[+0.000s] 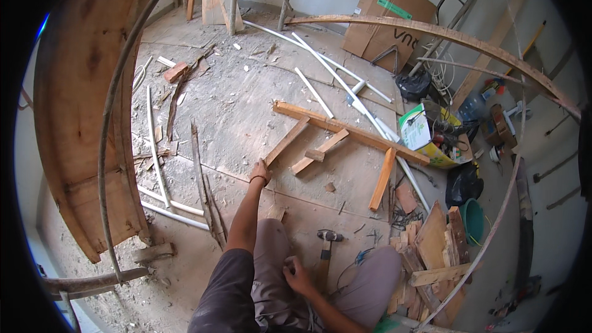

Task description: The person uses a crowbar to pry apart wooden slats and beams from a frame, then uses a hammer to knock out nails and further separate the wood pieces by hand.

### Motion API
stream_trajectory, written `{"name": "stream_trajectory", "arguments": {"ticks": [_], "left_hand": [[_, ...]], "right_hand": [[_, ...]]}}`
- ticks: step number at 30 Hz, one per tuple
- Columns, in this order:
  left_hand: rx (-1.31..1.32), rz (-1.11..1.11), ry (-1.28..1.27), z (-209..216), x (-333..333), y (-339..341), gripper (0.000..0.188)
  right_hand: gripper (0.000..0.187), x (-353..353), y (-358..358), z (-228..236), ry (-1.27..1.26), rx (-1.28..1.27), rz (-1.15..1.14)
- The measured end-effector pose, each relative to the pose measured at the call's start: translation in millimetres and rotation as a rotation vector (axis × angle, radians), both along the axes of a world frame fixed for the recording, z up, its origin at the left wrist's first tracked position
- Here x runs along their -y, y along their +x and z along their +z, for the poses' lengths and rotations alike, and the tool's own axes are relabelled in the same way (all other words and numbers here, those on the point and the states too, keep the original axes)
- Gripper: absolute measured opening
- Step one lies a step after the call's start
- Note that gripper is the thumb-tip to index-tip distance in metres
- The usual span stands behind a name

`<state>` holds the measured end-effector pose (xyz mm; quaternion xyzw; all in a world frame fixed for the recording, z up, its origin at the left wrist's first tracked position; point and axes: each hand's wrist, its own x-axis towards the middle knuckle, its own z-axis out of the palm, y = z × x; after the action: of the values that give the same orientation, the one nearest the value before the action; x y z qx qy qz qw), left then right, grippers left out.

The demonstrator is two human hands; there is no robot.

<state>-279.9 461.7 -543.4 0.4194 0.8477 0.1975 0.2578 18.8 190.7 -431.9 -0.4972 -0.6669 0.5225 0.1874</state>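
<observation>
My left hand [260,171] reaches forward and closes round the near end of a short wooden batten [287,140]. The batten's far end meets a long wooden beam [357,133] lying across the floor. Two more pieces join the beam further right: a batten with a small block [314,155] on it, and an orange-brown batten [382,179]. My right hand [297,275] is near my knee, fingers curled together; whatever they hold, if anything, is hidden. Just right of it lies a hammer [330,236], head away from me, handle between my legs.
White plastic pipes [336,74] cross the dusty floor. Wood offcuts [431,259] pile up at the right, by a green bucket [473,222] and a box of tools [425,135]. A large curved wooden panel [83,111] stands at left, and a cardboard box [385,18] leans on the far wall.
</observation>
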Motion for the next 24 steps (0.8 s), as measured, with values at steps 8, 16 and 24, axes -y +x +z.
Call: {"name": "stream_trajectory", "arguments": {"ticks": [8, 16, 24], "left_hand": [[-0.178, -0.143, 0.008, 15.9, 27.7, 9.4, 0.031], [-0.304, -0.257, 0.292, 154.1, 120.6, 39.3, 0.035], [-0.363, -0.308, 0.409, 278.5, 142.4, 41.8, 0.04]], "right_hand": [[0.028, 0.6, 1.0, -5.5, 0.072, -0.029, 0.019], [0.03, -5.5, 4.7, -2.6, 0.065, 0.015, 0.103], [0.031, -18.0, 11.8, -24.9, 0.079, -0.068, 0.162]]}}
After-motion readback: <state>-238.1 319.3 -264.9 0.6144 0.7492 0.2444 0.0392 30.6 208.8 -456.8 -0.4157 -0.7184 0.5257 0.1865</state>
